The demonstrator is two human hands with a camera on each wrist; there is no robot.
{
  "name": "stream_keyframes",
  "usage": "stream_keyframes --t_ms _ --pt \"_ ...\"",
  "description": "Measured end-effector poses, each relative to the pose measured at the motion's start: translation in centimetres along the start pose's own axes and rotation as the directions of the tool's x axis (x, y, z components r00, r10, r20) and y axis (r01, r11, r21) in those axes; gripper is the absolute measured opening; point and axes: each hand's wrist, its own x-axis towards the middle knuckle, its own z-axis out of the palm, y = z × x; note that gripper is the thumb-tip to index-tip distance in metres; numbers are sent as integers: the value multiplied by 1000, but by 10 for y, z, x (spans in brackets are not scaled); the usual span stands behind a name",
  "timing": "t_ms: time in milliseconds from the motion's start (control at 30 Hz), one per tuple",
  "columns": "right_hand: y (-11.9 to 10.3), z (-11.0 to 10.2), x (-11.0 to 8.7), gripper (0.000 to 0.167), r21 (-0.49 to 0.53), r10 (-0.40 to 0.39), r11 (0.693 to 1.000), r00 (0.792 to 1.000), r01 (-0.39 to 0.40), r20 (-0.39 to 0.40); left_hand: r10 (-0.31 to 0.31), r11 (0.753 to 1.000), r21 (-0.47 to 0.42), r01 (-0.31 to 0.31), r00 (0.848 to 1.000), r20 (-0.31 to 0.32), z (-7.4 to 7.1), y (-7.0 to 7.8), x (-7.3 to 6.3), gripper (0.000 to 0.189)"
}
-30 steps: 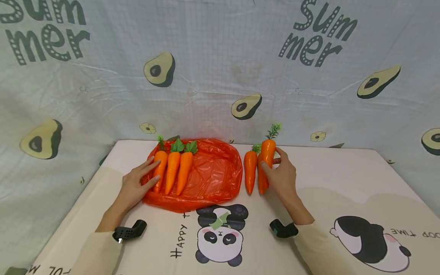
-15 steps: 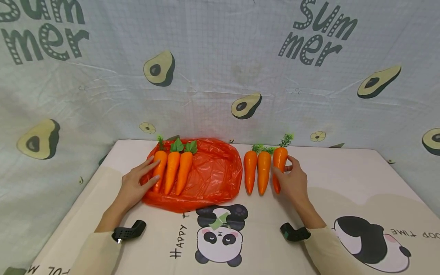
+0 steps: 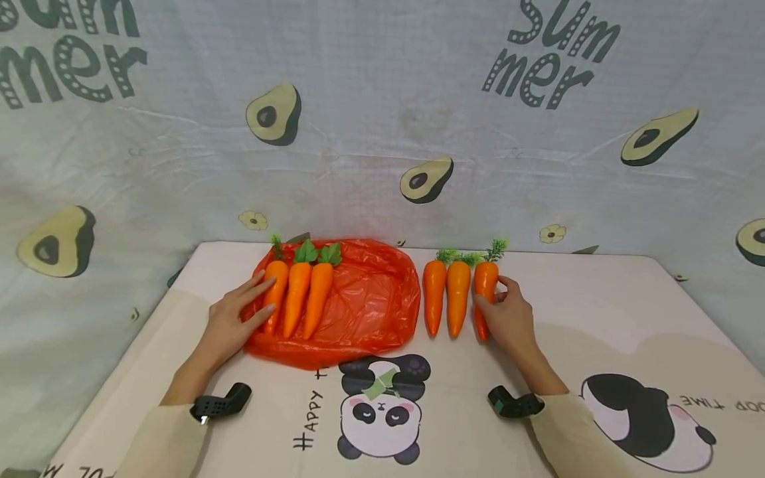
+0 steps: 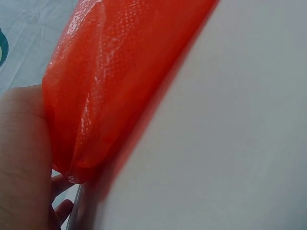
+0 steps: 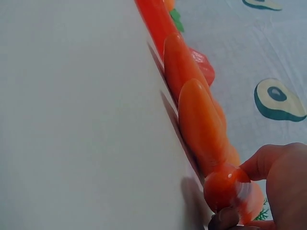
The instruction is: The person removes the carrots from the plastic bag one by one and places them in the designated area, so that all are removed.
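Observation:
In the head view, my left hand [image 3: 226, 324] lies at the left edge of a red plastic bag [image 3: 370, 299], its extended fingers touching the leftmost of three carrots on the bag. The left wrist view shows the bag's bulging side [image 4: 103, 81] against that hand. My right hand [image 3: 512, 320] pinches a leafy-topped carrot [image 3: 487, 273] between thumb and fingers, and its tip points toward me. Just left of it, two more carrots lie side by side, one in the middle [image 3: 458, 295] and one nearer the bag [image 3: 434, 295]. From the right wrist, the held carrot [image 5: 218, 191] appears end-on.
The table [image 3: 478, 438] has a pale cover printed with pandas and lettering. Behind it hangs a curtain [image 3: 346, 119] with avocado prints, close to the table's back edge. Black wrist cameras sit on both wrists, below the beige sleeves.
My right hand has carried its carrot to the right, off the middle carrot, and lowered it to the table beside the other two. The left hand has stayed in place.

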Motion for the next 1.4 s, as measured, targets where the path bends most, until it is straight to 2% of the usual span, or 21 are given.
stream_keyframes --t_ms 433,700,1100,1400 --pt "3 1 -1 68 -12 -18 1000 1000 18 11 -7 1000 2 7 1000 2 0 0 0 55" --pt "5 4 2 66 -31 -45 999 999 44 -10 2 1000 -4 -2 1000 3 -1 0 1 55" --pt "6 3 2 68 -43 -47 998 999 47 8 3 1000 -5 -3 1000 8 -2 2 2 55" --pt "2 1 0 69 -28 -41 999 999 41 11 -17 1000 -6 17 1000 16 -2 2 0 55"
